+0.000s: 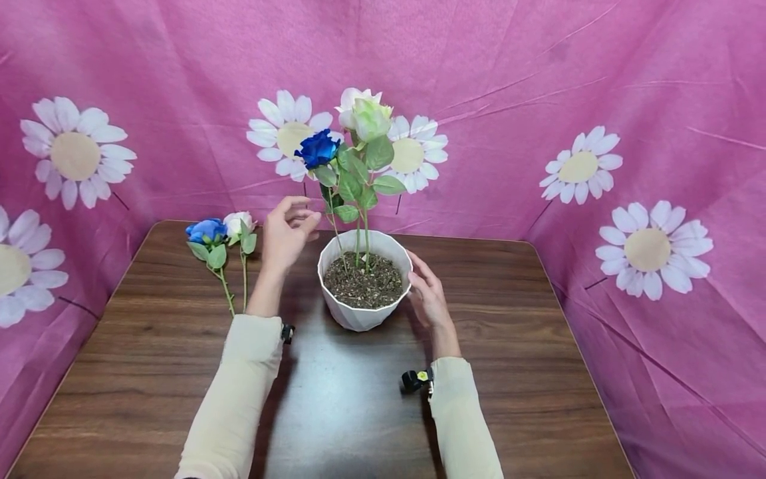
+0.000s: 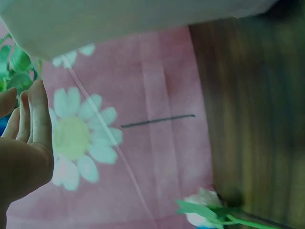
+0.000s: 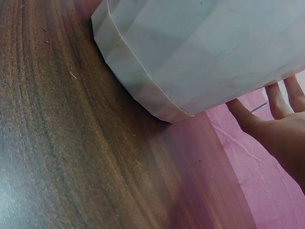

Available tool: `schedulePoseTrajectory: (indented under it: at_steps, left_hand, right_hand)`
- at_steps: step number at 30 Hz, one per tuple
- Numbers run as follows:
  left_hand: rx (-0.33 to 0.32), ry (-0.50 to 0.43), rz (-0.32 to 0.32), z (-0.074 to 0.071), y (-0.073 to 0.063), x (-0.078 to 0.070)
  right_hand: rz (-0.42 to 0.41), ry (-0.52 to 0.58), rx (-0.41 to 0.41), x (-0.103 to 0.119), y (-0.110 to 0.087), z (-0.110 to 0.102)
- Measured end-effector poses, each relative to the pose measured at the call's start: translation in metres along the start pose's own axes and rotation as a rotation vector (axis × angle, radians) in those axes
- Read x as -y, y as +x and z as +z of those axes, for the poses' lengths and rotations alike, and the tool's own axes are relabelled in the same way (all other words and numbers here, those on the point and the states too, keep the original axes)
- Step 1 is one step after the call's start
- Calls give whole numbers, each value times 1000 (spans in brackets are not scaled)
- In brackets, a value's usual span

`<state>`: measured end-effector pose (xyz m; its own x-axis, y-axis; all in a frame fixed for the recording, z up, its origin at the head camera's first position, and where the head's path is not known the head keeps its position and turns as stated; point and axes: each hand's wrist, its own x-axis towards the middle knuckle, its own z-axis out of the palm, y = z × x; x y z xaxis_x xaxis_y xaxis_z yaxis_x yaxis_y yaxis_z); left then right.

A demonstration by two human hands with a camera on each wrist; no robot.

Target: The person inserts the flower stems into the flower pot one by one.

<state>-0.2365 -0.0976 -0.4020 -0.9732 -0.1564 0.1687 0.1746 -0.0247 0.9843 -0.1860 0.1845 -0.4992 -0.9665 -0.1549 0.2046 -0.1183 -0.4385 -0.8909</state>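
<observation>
A white faceted flower pot [image 1: 359,319] filled with dark soil [image 1: 363,281] stands on the table, stems rising from it. One stem carries a blue rose [image 1: 318,149]; beside it are pale white-green roses [image 1: 370,116] with green leaves [image 1: 380,153]. My left hand [image 1: 287,233] is raised left of the pot, its fingers loosely bent close to the blue rose's stem, with nothing gripped. In the left wrist view those fingers [image 2: 40,112] point toward the leaves. At the pot's right side, the fingertips of my right hand [image 1: 429,293] touch its wall, as the right wrist view also shows.
Another blue rose [image 1: 207,231] and a white rose [image 1: 239,223] lie on the table's left side, their stems running toward my left forearm. The wooden table [image 1: 509,332] ends at a pink cloth backdrop [image 1: 491,60] printed with large daisies.
</observation>
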Motion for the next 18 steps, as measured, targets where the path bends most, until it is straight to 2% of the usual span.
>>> schedulePoseTrajectory:
  at_steps: [7, 13, 18]
  left_hand:
    - [-82, -65, -117, -32, -7, 16]
    - [-152, -79, -234, -65, -14, 27]
    - [-173, -128, -319, -87, -19, 36]
  right_hand:
    - [17, 7, -5, 1, 0, 1]
    - [22, 2, -11, 2, 0, 3]
    - [22, -7, -22, 4, -1, 3]
